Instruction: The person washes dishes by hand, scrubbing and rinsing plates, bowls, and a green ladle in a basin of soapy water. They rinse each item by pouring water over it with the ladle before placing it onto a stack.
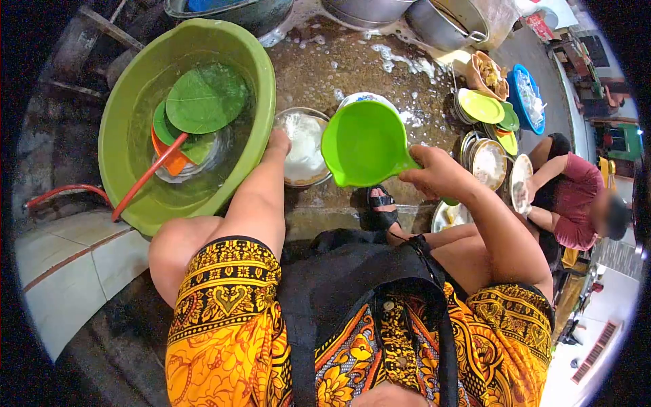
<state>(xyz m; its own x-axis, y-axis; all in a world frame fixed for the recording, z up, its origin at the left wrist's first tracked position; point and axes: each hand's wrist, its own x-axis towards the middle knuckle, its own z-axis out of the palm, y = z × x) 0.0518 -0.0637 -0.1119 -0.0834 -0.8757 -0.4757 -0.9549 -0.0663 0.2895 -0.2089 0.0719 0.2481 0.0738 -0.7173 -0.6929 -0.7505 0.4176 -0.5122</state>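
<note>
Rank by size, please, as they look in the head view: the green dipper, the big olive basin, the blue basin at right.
1. Olive basin
2. Green dipper
3. Blue basin, though it lies farther away, so its real size is unsure.

The bare left arm [254, 190] reaches forward, nearly straight, its bare left hand [279, 143] small and partly hidden, so the finger pose is hard to tell. The bare right arm [510, 227] bends sharply at the elbow, its forearm slanting forward and inward; the bare right hand [432, 172] is curled in a grip, knuckles upward.
</note>
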